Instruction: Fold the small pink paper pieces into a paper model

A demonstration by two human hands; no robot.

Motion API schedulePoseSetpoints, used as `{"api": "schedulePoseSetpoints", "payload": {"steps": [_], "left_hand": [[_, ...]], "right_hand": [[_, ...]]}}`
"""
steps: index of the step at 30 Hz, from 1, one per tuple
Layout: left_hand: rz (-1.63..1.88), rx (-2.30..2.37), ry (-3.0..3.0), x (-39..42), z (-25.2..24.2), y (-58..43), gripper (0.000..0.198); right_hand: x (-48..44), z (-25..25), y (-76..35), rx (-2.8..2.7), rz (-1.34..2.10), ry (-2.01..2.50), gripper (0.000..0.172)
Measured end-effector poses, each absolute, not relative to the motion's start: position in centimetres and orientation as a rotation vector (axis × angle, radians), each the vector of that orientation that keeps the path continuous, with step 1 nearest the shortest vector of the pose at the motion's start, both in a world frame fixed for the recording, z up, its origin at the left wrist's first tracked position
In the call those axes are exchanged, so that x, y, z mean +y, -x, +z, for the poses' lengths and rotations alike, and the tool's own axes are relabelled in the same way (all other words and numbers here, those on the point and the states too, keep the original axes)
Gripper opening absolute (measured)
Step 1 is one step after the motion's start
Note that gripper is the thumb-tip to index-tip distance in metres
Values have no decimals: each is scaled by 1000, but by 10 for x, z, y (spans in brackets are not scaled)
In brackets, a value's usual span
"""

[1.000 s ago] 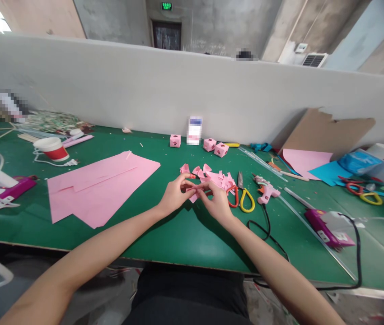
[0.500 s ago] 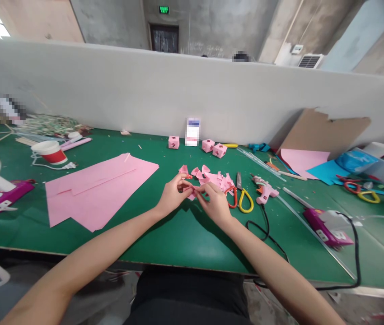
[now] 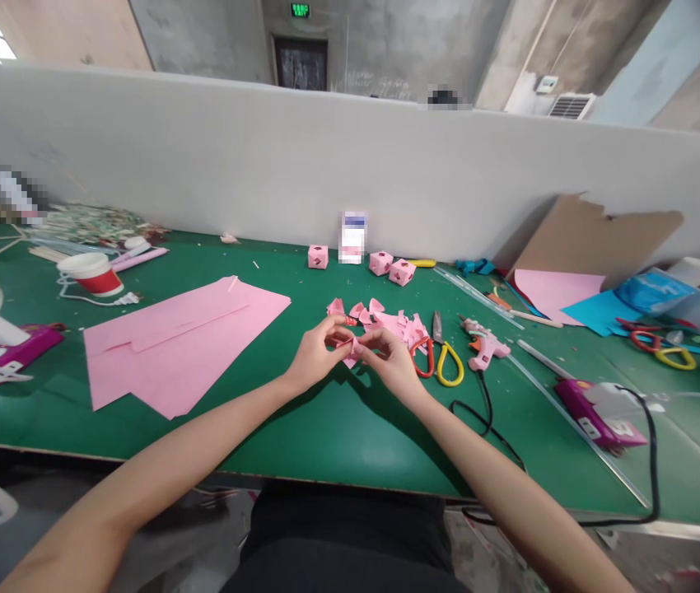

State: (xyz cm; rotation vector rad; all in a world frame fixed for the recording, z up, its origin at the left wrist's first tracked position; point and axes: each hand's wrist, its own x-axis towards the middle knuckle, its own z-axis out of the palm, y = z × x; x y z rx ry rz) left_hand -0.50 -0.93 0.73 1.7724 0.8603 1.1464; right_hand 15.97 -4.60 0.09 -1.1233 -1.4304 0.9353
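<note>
Cubes of pink paper (image 3: 318,257) (three, seemingly finished) stand above frame centre; left hand (image 3: 316,356) and right hand (image 3: 395,367) pinch a small pink piece (image 3: 351,361) mid-frame, apparently partly shaped.

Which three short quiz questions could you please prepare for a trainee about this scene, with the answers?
1. How many small pink boxes stand near the grey partition?
2. True or false: the left hand and right hand meet at a small pink piece.
3. What lies between the right hand and the glue gun? (a) paper cup (b) scissors (c) cardboard

Key: 1. Three; 2. True; 3. b
</note>
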Motion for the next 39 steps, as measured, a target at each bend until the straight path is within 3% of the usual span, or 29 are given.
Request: {"api": "schedulePoseSetpoints", "payload": {"steps": [11, 19, 29, 39], "left_hand": [[1127, 785, -1814, -9, 1, 4, 32], [1100, 755, -1799, -14, 3, 0, 37], [1158, 845, -1864, -10, -2, 2, 41], [1076, 846, -1922, -13, -3, 0, 44]], "right_hand": [[-43, -1, -164, -1492, 884, 1129, 27], [-45, 3, -165, -1571, 581, 1284, 18], [-49, -2, -160, -1693, 603, 1265, 15], [-54, 3, -163, -1912, 258, 1326, 16]]}}
